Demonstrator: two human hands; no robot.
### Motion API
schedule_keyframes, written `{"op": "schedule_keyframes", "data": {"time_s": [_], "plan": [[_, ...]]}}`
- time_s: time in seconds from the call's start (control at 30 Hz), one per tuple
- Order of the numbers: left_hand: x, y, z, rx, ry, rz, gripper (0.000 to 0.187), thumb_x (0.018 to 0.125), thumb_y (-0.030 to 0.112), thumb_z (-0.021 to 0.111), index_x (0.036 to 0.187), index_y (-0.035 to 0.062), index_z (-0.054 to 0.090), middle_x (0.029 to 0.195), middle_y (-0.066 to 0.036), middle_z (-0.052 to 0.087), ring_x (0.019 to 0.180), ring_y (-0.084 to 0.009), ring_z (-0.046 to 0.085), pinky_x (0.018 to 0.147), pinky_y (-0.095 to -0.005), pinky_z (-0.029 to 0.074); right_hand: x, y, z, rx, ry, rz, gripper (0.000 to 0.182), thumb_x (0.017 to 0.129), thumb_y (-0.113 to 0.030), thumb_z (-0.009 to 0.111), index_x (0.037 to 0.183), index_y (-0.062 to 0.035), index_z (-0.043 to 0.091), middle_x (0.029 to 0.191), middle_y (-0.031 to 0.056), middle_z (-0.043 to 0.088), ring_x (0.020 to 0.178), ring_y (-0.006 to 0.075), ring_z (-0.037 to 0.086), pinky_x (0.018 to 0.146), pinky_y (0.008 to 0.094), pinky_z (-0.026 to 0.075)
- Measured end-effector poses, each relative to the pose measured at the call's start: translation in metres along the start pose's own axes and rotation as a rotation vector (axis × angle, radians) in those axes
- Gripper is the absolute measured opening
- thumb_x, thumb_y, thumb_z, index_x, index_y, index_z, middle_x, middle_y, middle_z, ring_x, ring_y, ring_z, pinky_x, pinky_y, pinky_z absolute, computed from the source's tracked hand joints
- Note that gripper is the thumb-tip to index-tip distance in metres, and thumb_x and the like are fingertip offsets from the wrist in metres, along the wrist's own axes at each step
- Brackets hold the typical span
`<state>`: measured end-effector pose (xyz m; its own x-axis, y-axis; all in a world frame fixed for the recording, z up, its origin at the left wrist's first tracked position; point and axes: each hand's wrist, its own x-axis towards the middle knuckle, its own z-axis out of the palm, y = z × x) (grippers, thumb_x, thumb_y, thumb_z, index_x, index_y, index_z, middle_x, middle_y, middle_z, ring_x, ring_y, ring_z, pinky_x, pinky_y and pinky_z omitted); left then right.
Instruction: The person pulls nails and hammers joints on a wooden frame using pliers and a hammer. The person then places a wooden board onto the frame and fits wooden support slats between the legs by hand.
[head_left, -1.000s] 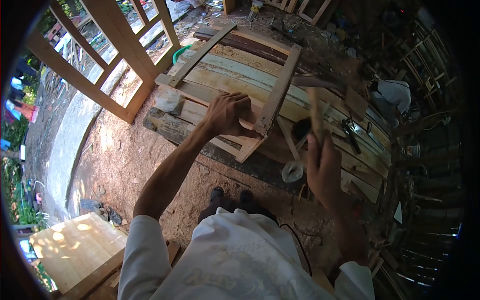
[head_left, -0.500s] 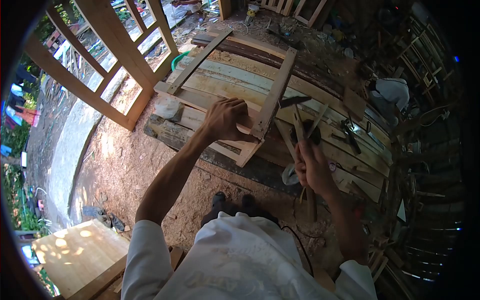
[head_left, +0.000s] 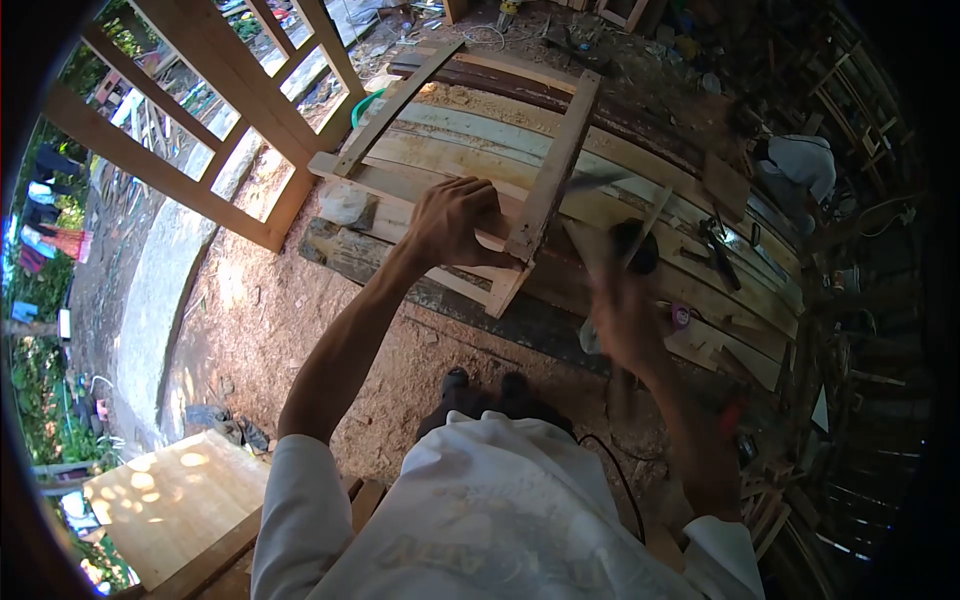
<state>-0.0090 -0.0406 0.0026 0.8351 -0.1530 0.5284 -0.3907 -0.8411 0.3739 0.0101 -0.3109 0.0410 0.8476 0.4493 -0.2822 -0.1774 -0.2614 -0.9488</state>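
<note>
R hand (head_left: pixel 625 315) moved w/ hammer (head_left: pixel 597 181), both blurred.

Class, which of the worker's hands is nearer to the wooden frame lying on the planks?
Left. The left hand is on the wooden frame, by its near corner; the right hand is apart from it, off to the right.

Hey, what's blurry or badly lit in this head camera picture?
Head view throughout: the right hand and hammer head smear, likely from motion; the left hand looks sharper; bright spots dapple the plywood sheet; the right edge sinks into shadow.
</note>
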Motion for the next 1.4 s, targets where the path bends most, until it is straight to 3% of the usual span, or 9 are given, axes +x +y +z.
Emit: {"op": "schedule_keyframes", "data": {"time_s": [0.13, 0.27, 0.37, 0.43, 0.8, 0.87, 1.1, 1.2, 1.4], "plan": [[0.001, 0.002, -0.004, -0.013, 0.014, -0.003, 0.060, 0.046, 0.050, 0.084, 0.066, 0.0050, 0.050, 0.068, -0.008, 0.054, 0.068, -0.0273, 0.058, 0.063, -0.0355, 0.046, -0.006, -0.018, -0.001, -0.349, -0.207, -0.078, 0.034, 0.096, -0.036, 0.043, 0.089, -0.0045, 0.053, 0.054, 0.0015, 0.043, 0.041, 0.0095, 0.044, 0.038, 0.0265, 0.035], [0.001, 0.006, -0.004, 0.011, -0.012, -0.021, 0.059, 0.046, 0.049, 0.084, 0.067, 0.0060, 0.050, 0.069, -0.008, 0.055, 0.068, -0.0268, 0.058, 0.064, -0.0354, 0.046, 0.021, 0.057, -0.029, 0.692, -0.261, 0.086, 0.035, 0.097, -0.038, 0.041, 0.082, -0.0075, 0.047, 0.053, -0.0018, 0.039, 0.037, 0.0068, 0.035, 0.033, 0.0241, 0.027], [0.001, 0.004, -0.004, -0.008, -0.012, -0.026, 0.059, 0.045, 0.049, 0.084, 0.067, 0.0062, 0.051, 0.069, -0.008, 0.055, 0.068, -0.0267, 0.058, 0.065, -0.0357, 0.046, 0.010, 0.030, -0.001, -0.541, -0.119, -0.520, 0.035, 0.097, -0.040, 0.042, 0.079, -0.0095, 0.045, 0.053, -0.0037, 0.033, 0.035, 0.0053, 0.030, 0.031, 0.0226, 0.023], [0.002, 0.002, -0.005, -0.029, -0.009, -0.040, 0.059, 0.045, 0.049, 0.085, 0.068, 0.0063, 0.051, 0.069, -0.008, 0.055, 0.068, -0.0266, 0.058, 0.065, -0.0358, 0.046, -0.002, -0.017, -0.006, -0.072, -0.271, 0.117, 0.035, 0.096, -0.040, 0.044, 0.080, -0.0090, 0.045, 0.053, -0.0037, 0.034, 0.034, 0.0059, 0.031, 0.032, 0.0222, 0.025], [0.000, 0.000, -0.001, 0.007, -0.005, -0.018, 0.061, 0.045, 0.052, 0.084, 0.067, 0.0047, 0.052, 0.067, -0.009, 0.054, 0.069, -0.0269, 0.058, 0.065, -0.0355, 0.046, 0.002, 0.001, -0.015, 0.216, -0.117, 0.051, 0.036, 0.096, -0.037, 0.044, 0.082, -0.0051, 0.051, 0.054, 0.0016, 0.045, 0.040, 0.0098, 0.044, 0.038, 0.0255, 0.035], [0.000, 0.000, -0.003, -0.008, 0.003, -0.005, 0.058, 0.044, 0.047, 0.085, 0.068, 0.0054, 0.051, 0.069, -0.008, 0.054, 0.068, -0.0262, 0.058, 0.063, -0.0354, 0.046, -0.001, 0.008, 0.002, -0.407, -0.209, -0.013, 0.035, 0.095, -0.043, 0.043, 0.080, -0.0113, 0.043, 0.055, -0.0029, 0.040, 0.036, 0.0053, 0.034, 0.031, 0.0215, 0.026], [-0.001, -0.003, 0.001, 0.001, -0.012, -0.039, 0.060, 0.044, 0.050, 0.085, 0.067, 0.0047, 0.052, 0.069, -0.009, 0.056, 0.067, -0.0269, 0.058, 0.064, -0.0353, 0.046, 0.003, -0.013, -0.013, 0.433, 0.022, 0.109, 0.039, 0.095, -0.045, 0.044, 0.077, -0.0090, 0.042, 0.049, -0.0021, 0.036, 0.036, 0.0075, 0.035, 0.034, 0.0232, 0.030], [-0.001, -0.001, -0.005, -0.017, -0.036, -0.021, 0.059, 0.042, 0.042, 0.087, 0.070, 0.0057, 0.050, 0.069, -0.007, 0.053, 0.065, -0.0259, 0.058, 0.058, -0.0344, 0.046, -0.006, 0.010, 0.008, -0.125, -0.321, 0.041, 0.039, 0.095, -0.046, 0.041, 0.077, -0.0112, 0.043, 0.049, -0.0039, 0.033, 0.036, 0.0050, 0.032, 0.030, 0.0218, 0.024], [0.003, 0.002, 0.000, 0.013, 0.051, 0.021, 0.057, 0.041, 0.041, 0.088, 0.068, 0.0071, 0.051, 0.067, -0.006, 0.053, 0.063, -0.0248, 0.057, 0.057, -0.0343, 0.046, 0.003, -0.003, -0.017, 0.286, -0.107, 0.028, 0.040, 0.096, -0.043, 0.040, 0.078, -0.0073, 0.043, 0.054, -0.0003, 0.039, 0.037, 0.0074, 0.035, 0.034, 0.0233, 0.030]]}}
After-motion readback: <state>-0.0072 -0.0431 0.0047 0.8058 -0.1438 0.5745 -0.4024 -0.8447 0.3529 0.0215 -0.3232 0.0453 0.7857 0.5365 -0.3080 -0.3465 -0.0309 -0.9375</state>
